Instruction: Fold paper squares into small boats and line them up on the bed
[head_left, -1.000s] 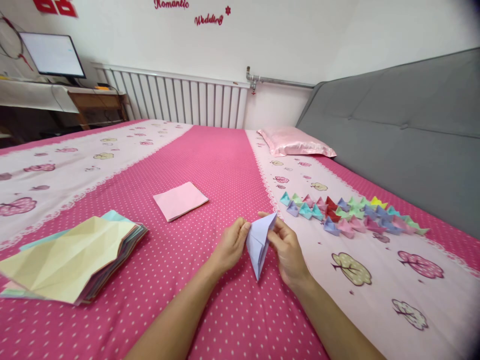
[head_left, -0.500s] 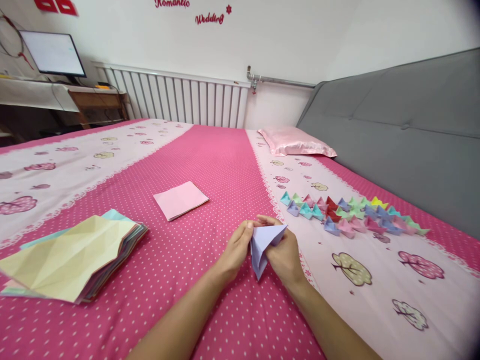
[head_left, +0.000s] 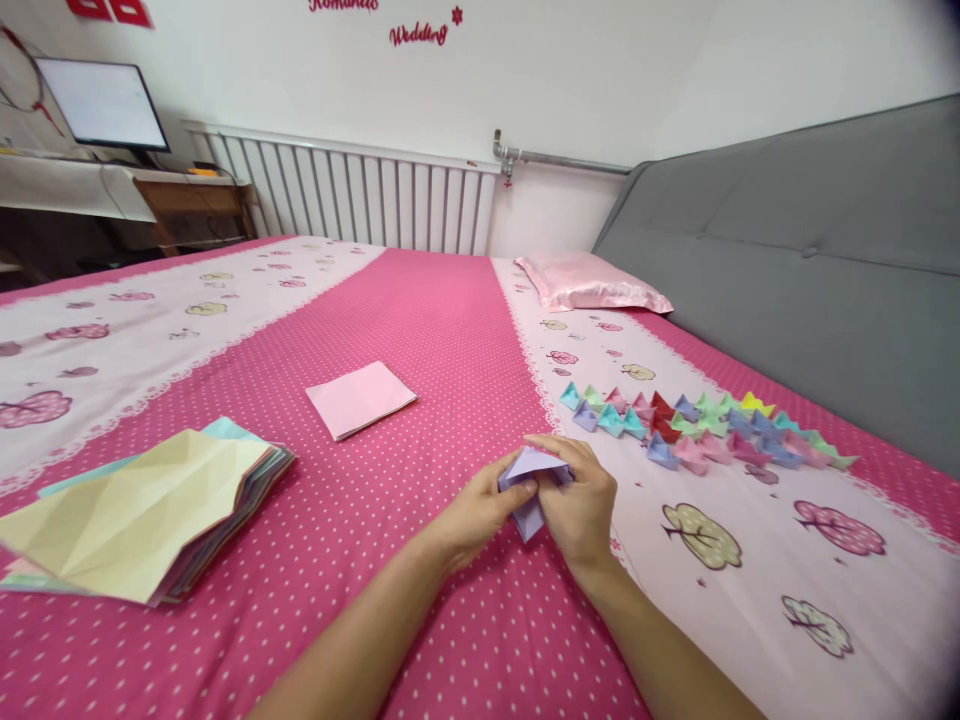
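Observation:
A lavender sheet of folded origami paper is held between both hands, a little above the pink dotted bedspread. My left hand grips its left side, with the thumb pressed on the near face. My right hand is closed on the right side; some of its fingers are hidden behind and inside the folds. One pointed corner of the paper hangs down between the hands. To the right, several small folded paper boats in many colours stand in rows.
A stack of creased coloured paper lies at the left. Pink square paper sheets lie ahead of my left hand. A pink pillow rests by the grey headboard. Behind the bed are a white radiator and a monitor.
The lavender paper has been turned and its shape pressed narrower between my hands. My left thumb has moved down onto its near face, and my right hand has shifted slightly right.

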